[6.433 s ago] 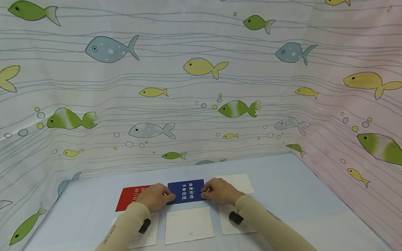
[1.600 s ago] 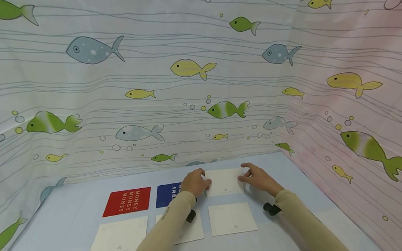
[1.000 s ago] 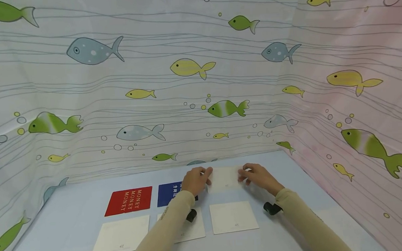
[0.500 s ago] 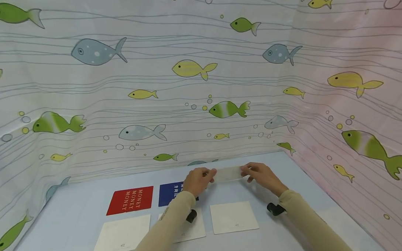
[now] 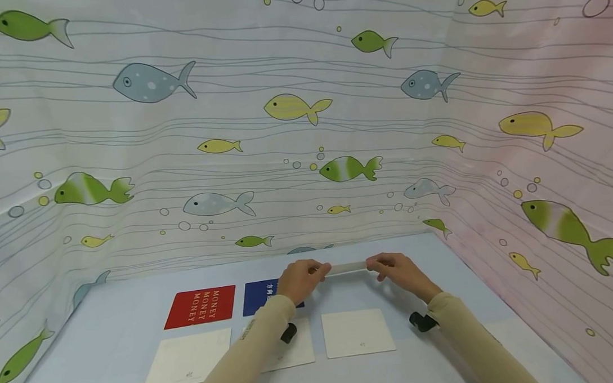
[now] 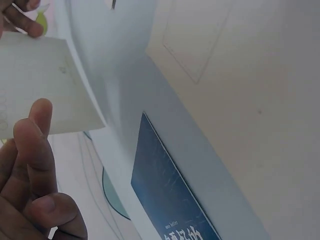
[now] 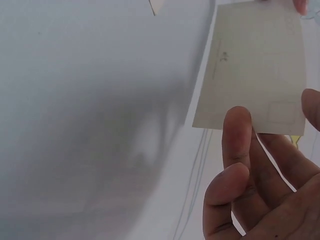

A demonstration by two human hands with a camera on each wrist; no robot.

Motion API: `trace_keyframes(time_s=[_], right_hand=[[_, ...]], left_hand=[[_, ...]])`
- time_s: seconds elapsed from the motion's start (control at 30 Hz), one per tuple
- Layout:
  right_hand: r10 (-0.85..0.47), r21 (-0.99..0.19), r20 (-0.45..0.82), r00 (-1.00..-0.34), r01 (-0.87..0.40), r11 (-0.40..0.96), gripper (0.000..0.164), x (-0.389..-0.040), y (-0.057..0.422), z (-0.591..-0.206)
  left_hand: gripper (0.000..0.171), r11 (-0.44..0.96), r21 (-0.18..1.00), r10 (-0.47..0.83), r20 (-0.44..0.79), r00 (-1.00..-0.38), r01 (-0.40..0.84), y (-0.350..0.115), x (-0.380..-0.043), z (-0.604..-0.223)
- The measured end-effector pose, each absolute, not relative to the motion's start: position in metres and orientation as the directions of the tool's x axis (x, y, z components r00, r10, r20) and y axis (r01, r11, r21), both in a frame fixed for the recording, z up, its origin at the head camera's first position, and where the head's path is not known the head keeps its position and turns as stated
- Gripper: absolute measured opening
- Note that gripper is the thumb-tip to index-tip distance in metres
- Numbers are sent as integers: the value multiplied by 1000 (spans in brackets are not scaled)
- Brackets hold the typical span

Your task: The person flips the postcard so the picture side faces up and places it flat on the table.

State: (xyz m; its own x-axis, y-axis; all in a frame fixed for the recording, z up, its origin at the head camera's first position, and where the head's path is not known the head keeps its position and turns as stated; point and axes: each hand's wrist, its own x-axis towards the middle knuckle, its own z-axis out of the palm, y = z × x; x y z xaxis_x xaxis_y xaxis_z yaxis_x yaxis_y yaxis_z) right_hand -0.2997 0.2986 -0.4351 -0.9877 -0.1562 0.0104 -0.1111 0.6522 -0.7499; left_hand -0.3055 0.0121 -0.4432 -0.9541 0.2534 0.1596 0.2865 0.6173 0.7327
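A pale postcard [image 5: 347, 268] is lifted off the table toward the back and tilted, so the head view catches it nearly edge-on. My left hand [image 5: 300, 279] pinches its left end between thumb and fingers. At the opposite end, my right hand [image 5: 397, 270] pinches it the same way. Faint print and a small stamp box show on the card's back [image 7: 255, 70] in the right wrist view. Left of the hands lie a red card [image 5: 201, 306] lettered MONEY and a blue card [image 5: 256, 297] with white characters, partly covered by my left hand and sleeve.
Three white cards lie in the near row: a left one [image 5: 188, 359], a middle one [image 5: 294, 350] partly under my left forearm, and a right one [image 5: 359, 333]. A fish-patterned curtain [image 5: 282, 63] surrounds the pale blue table [image 5: 436, 283] at the back and sides.
The postcard lay flat in the back row; both hands took it by its ends, raised it and tipped it until nearly edge-on. Earlier, the hands were at the blue card.
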Motion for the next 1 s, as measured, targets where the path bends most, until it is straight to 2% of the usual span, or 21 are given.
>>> trace_keyframes(time_s=[0.33,0.57,1.0], right_hand=[[-171,-762,-30,-985,-88,642,42,-299,304,-442],[-198,-749,-83,-977,-70,659,40,-299,308,-445],[-283,-676,-91,-955,-149,721,36,-296,306,-456]], left_hand=[[42,611,734,301,131,-945,297,9,-303,-442],[37,629,733,324,55,-945,259,8,-301,-445],[27,747,587,391,-6,-921,313,9,-299,-454]])
